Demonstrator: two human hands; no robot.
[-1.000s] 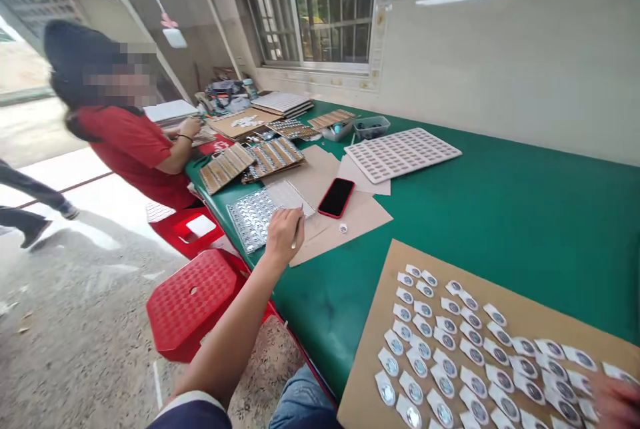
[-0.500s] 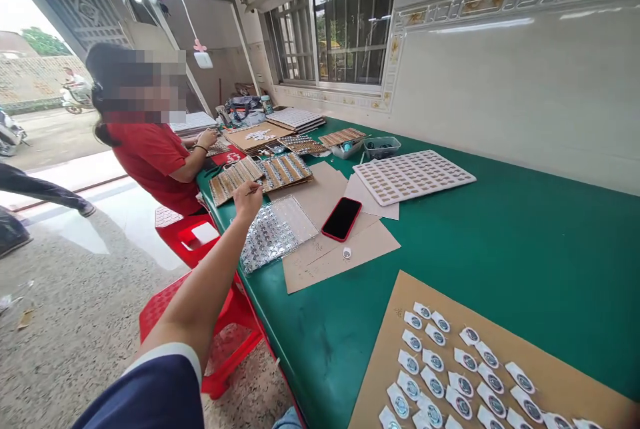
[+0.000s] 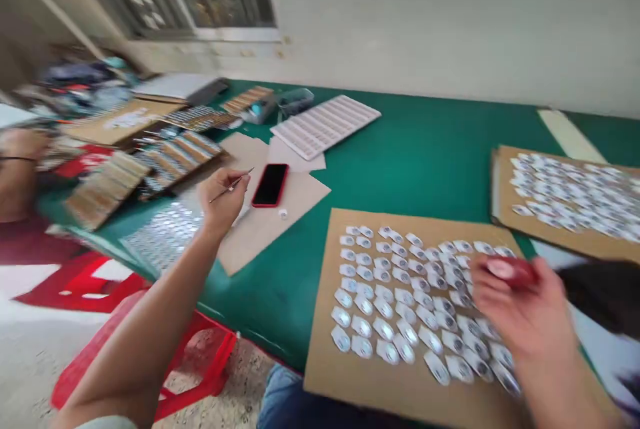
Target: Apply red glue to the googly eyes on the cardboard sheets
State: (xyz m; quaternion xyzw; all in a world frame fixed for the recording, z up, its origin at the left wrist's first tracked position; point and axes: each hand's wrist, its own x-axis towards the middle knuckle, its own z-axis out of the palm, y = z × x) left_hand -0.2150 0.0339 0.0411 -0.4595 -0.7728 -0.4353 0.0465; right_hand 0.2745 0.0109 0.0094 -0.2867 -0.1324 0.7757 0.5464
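Slim tool (image 3: 231, 186), left of centre, pinched in the left hand's (image 3: 223, 201) grip; red object (image 3: 523, 274), right of frame, clasped by the right hand (image 3: 530, 309) over white tags (image 3: 404, 296); step in hand, seemingly, readying the tool, next move calling for steady aim.

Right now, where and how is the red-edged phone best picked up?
The phone is probably best gripped at the middle of its two long edges, from above and the right: it lies flat, screen up, on brown paper, while the left hand with its thin tool is on the left. I'd avoid the small white piece by its near right corner.
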